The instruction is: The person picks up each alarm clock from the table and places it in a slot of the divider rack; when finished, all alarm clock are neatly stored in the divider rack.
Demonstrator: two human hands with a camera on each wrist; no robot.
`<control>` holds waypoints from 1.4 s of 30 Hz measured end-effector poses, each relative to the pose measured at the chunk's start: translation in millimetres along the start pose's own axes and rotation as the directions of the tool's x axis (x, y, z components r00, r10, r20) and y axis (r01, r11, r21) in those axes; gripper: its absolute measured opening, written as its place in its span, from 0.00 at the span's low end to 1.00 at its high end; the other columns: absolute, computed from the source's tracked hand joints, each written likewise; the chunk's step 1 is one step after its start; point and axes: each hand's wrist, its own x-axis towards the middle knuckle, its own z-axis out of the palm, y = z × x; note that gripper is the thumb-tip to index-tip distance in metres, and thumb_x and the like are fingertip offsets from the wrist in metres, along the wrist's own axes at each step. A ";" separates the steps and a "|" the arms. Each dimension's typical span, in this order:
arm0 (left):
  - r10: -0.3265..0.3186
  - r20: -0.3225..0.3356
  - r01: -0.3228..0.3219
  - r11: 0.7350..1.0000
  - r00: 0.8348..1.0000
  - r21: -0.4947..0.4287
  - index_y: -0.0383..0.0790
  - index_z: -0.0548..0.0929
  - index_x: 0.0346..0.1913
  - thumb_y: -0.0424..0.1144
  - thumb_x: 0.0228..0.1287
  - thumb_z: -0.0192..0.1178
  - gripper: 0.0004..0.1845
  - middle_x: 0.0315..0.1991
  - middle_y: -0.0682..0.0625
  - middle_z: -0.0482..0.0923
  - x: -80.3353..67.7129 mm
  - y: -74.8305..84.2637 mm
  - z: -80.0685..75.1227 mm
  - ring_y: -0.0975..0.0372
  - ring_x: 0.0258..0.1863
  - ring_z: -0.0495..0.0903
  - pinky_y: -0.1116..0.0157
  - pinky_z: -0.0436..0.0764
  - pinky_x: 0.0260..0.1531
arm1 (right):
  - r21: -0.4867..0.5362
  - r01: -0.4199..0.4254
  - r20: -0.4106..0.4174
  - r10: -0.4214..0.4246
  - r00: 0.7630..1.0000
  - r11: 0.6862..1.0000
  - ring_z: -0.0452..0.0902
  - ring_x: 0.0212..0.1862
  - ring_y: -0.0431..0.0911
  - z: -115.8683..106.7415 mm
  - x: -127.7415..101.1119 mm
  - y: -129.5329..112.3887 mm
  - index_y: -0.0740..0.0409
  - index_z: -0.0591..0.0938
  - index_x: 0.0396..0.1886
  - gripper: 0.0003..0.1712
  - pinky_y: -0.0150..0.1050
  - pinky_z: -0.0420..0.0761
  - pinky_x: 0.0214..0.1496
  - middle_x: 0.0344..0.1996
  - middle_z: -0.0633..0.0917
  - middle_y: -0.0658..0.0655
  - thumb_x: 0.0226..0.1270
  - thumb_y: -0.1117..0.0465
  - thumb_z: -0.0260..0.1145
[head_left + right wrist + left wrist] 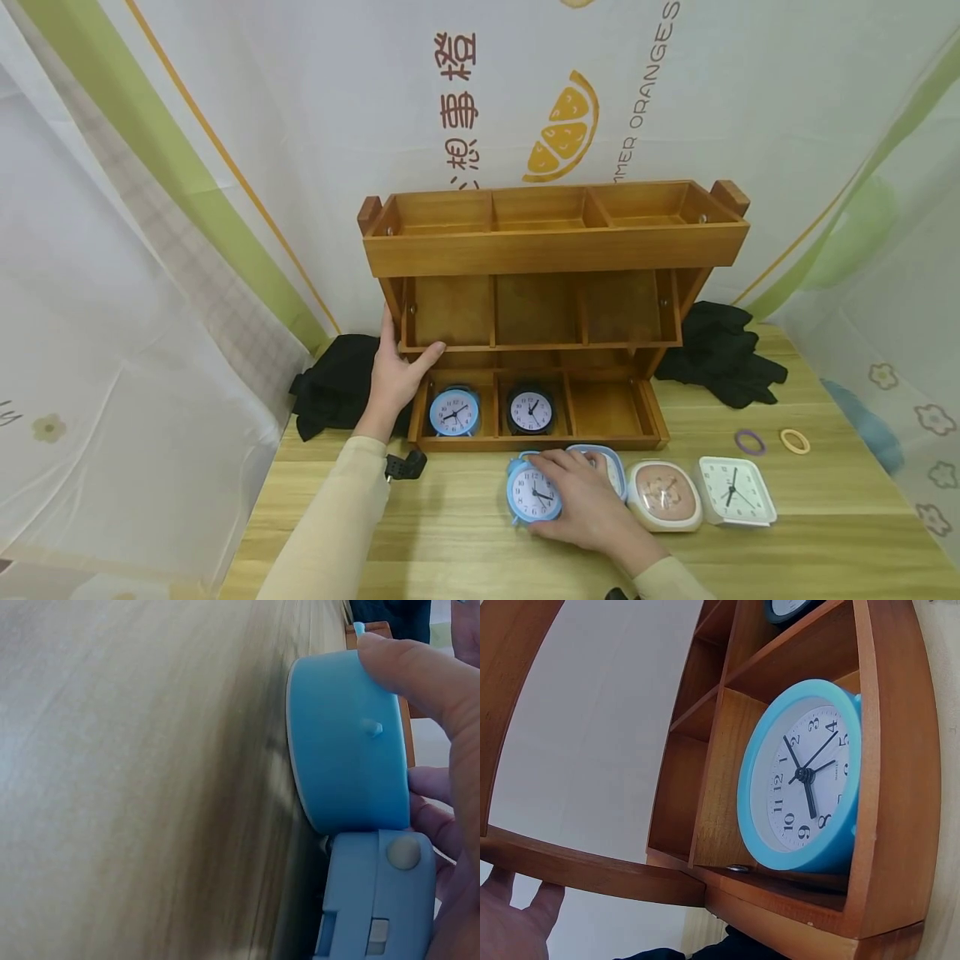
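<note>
A three-tier wooden rack [555,242] stands at the back of the table. My left hand [393,375] clasps its left side board, fingers outside and thumb on the middle shelf's front edge; the fingers [514,915] show behind the board. The bottom row holds a round blue clock [453,411] [802,780] on the left and a black clock [531,410] in the middle. My right hand [585,500] grips another round blue clock [531,493] [349,742] on the table in front of the rack. A pale blue square clock [600,458] [375,900] lies right beside it.
A pink-faced square clock [663,493] and a white square clock [735,490] lie to the right. A purple ring [748,442] and a yellow ring [795,440] sit further right. Black cloths [337,392] [720,354] flank the rack. A small black object [405,465] lies by my left wrist.
</note>
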 end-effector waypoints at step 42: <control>0.013 0.003 -0.013 1.000 1.000 0.015 0.65 0.36 0.85 0.48 0.68 0.71 0.59 0.84 0.55 0.47 1.5 -0.7 -0.8 0.52 0.80 0.58 0.48 0.62 0.76 | 0.276 0.001 -0.052 0.013 0.999 0.961 0.70 0.64 0.53 -86.1 18.8 32.7 0.51 0.78 0.71 0.52 0.56 0.81 0.57 0.65 0.77 0.52 0.42 0.53 0.90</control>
